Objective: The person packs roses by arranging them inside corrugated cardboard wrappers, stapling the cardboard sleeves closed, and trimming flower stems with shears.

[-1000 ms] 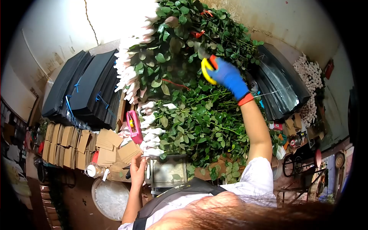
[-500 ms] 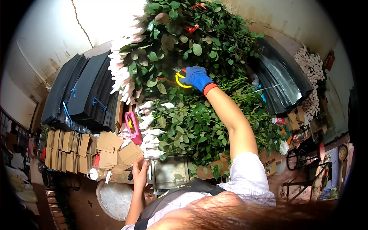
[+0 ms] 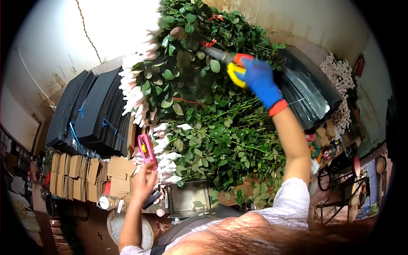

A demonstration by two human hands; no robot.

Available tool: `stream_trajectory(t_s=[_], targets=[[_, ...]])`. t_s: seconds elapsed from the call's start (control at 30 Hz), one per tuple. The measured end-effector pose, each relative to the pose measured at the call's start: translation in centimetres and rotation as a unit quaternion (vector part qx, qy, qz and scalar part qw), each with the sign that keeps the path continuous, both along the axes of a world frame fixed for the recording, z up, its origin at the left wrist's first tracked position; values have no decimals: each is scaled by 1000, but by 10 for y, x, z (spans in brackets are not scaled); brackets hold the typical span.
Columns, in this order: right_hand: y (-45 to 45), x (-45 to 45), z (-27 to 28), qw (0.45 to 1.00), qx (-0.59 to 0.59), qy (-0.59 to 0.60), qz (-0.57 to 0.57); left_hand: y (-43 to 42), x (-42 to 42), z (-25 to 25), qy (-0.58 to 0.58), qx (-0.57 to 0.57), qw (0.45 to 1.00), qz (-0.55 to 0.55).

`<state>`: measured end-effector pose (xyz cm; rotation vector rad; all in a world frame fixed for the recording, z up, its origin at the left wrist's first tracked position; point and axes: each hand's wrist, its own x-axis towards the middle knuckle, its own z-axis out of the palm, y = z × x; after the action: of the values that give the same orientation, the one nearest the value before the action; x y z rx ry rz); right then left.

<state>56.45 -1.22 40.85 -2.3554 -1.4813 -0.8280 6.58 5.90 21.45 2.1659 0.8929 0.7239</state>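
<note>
My right hand (image 3: 258, 78), in a blue glove with a red cuff, grips a pair of shears (image 3: 236, 70) with red and yellow handles. Their greyish blades, blurred, point up and left over a heap of leafy green stems (image 3: 199, 80). My bare left hand (image 3: 144, 180) has its fingers curled at the lower end of a pink tape dispenser (image 3: 145, 148); whether anything is in them is hidden. White-sleeved flower heads (image 3: 168, 156) line the left side of the stems. A thin red tie (image 3: 187, 101) lies across the leaves.
Brown cardboard pieces (image 3: 76, 178) are stacked at left, below bundled dark sheets (image 3: 100, 102). More dark sheets (image 3: 308, 89) stand at right. A metal tray (image 3: 187, 197) is in front of me. A round white tub (image 3: 142, 229) stands lower left, near a lidded jar (image 3: 104, 202).
My right hand has moved up and right with the shears, away from the red tie. My left hand has risen leftward from the cardboard pieces to the tape dispenser's lower end.
</note>
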Motion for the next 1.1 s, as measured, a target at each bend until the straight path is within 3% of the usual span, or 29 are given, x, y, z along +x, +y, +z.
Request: stream_trajectory(t_s=[0.07,0.13,0.2,0.27,0.33,0.37,0.4,0.47,0.53,0.6,0.67,0.73,0.77,0.8,0.93,1.0,1.07,1.1], targets=[[20,51,34,986,108,-124,13,30,19,31,-38,31,999,-11],[55,78,80,978,56,-175,-97,46,55,86,-59,154,986,-40],[94,81,116,961,9,-230,-152,60,92,130,-94,205,971,-80],[133,66,143,950,-73,-194,-232,73,125,158,-101,242,960,-100],[147,49,151,909,-205,-288,-219,115,147,160,16,132,986,-99],[147,47,152,901,-185,-342,-191,154,157,144,55,36,991,-118],[141,46,156,892,-192,-370,-174,156,160,162,34,-220,970,-100],[121,44,173,872,-206,-422,-143,181,168,172,-135,-398,902,-98],[110,40,183,878,-223,-404,-128,226,172,184,-296,-444,841,-92],[87,29,179,873,-235,-414,-101,236,178,207,-316,-500,802,-77],[87,28,172,883,-269,-360,-139,226,190,213,-295,-442,845,-55],[72,17,161,899,-269,-314,-148,256,190,210,-273,-436,847,-136],[76,59,147,917,-237,-314,-71,265,193,211,-285,-454,837,-108],[58,5,152,909,-297,-245,-160,279,198,213,-267,-444,849,-106],[45,-10,107,947,-276,-161,-36,304,211,226,-208,-416,880,-94],[51,-4,50,947,-256,-191,46,357,212,206,-186,-412,868,-206],[48,-52,31,926,-353,-130,-22,352,222,210,-203,-444,871,-58],[48,-53,13,938,-330,-98,-38,350,222,215,-172,-423,888,-59]])
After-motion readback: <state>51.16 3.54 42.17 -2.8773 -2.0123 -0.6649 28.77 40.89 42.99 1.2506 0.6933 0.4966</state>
